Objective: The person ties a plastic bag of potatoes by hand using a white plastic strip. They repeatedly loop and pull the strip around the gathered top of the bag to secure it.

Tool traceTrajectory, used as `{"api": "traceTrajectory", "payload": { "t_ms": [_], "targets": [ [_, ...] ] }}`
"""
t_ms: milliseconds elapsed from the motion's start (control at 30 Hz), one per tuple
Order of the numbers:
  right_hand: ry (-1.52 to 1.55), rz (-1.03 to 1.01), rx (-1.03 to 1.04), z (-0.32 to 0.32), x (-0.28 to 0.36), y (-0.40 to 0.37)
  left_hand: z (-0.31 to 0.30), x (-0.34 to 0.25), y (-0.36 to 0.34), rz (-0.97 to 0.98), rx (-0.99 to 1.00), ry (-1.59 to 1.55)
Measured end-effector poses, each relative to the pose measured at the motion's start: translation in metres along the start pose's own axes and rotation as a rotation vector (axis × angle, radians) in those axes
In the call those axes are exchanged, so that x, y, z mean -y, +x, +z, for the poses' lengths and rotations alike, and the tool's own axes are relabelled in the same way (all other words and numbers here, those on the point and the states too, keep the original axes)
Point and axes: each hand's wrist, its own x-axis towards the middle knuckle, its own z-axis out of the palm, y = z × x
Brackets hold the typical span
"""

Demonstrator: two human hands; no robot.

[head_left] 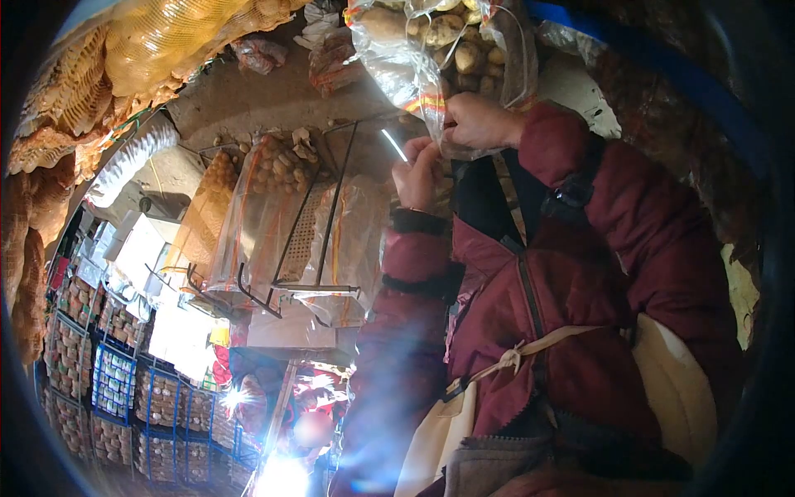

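Observation:
A clear plastic bag of potatoes [468, 56] with an orange and yellow stripe is at the top of the view. My right hand [482, 123] is closed on the gathered plastic at the bag's mouth. Just left of it, my left hand [416, 176] has its fingers curled together, fingertips right at the bag's edge. A thin white strip [393, 144] sticks out from the left fingers. Both my arms are in dark red sleeves, with a dark band at the left wrist.
The scene appears upside down. A metal rack [319, 288] holds hanging bags, one with potatoes [277, 170] in it. Stacked blue crates [114, 381] stand at the lower left near a person [319, 414]. Filled yellow mesh sacks [157, 45] line the upper left.

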Motion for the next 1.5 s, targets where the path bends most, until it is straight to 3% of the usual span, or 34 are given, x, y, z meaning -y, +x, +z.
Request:
{"api": "traceTrajectory", "payload": {
  "t_ms": [200, 267, 367, 433, 500, 567, 667, 800, 867, 1067, 1200, 1267, 1367, 1500],
  "targets": [
    [0.122, 0.016, 0.020, 0.004, 0.005, 0.000, -0.006, -0.002, -0.004, -0.026, 0.074, -0.022],
    [0.096, -0.018, -0.060, 0.001, 0.012, -0.003, -0.005, -0.006, -0.005, 0.002, 0.088, -0.008],
    [0.069, 0.001, 0.028, -0.004, 0.010, -0.003, -0.003, -0.013, -0.011, 0.037, -0.024, 0.045],
    [0.041, 0.014, 0.028, -0.004, 0.010, -0.003, -0.002, -0.016, -0.012, 0.240, -0.110, 0.193],
    [0.013, 0.027, 0.026, -0.004, 0.009, -0.002, 0.009, -0.028, -0.022, 0.272, -0.088, 0.313],
    [0.076, -0.139, 0.028, -0.005, 0.004, -0.003, 0.019, -0.022, -0.023, 0.424, -0.107, 0.554],
    [0.210, -0.171, -0.010, -0.007, -0.003, -0.006, 0.023, -0.021, -0.017, 0.504, -0.159, 0.717],
    [0.102, -0.058, -0.022, -0.018, -0.014, -0.009, 0.018, -0.008, -0.007, 0.390, -0.110, 0.598],
    [0.156, 0.008, -0.023, -0.019, -0.018, -0.009, 0.016, -0.006, -0.005, 0.278, -0.019, 0.275],
    [0.082, 0.007, 0.010, -0.024, -0.010, -0.009, 0.012, -0.008, -0.006, 0.145, 0.002, 0.197],
    [0.074, -0.042, 0.040, -0.023, -0.010, -0.008, 0.011, -0.003, -0.001, 0.169, -0.007, 0.228],
    [0.112, -0.071, 0.038, -0.019, -0.015, -0.007, 0.014, 0.003, 0.003, 0.302, -0.004, 0.115],
    [0.102, -0.088, 0.029, -0.022, -0.008, -0.012, 0.013, -0.003, 0.000, 0.199, -0.010, 0.144],
    [0.112, -0.084, 0.039, -0.023, -0.010, -0.014, 0.011, -0.003, 0.000, 0.217, -0.012, 0.147]
  ]
}}
